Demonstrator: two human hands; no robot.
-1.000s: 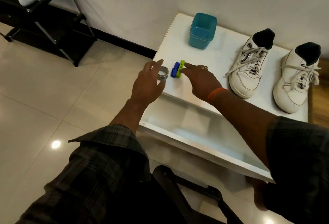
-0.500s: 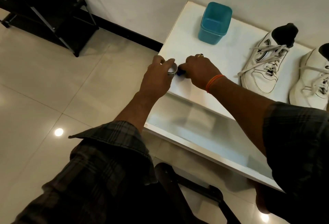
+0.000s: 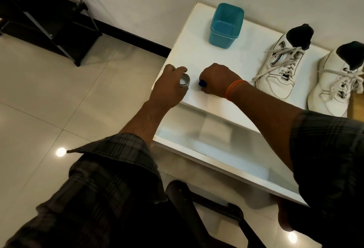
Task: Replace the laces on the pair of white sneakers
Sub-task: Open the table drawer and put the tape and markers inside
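At mid-frame, the left hand [image 3: 169, 88] grips a small ring [image 3: 185, 80] and the right hand [image 3: 215, 80] closes round a blue bundle [image 3: 202, 83]. Both sneakers [image 3: 280, 66], laced, sit at right on the table [image 3: 197, 37]. Lift both items together, keeping the bundle wound. No writing is legible.

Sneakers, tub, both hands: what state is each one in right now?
Left sneaker: on the table, laced, laces loose.
Right sneaker: on the table, laced, laces loose.
Blue tub: upright, open, looks empty.
Left hand: grips a small round tin.
Right hand: closed on a blue item.
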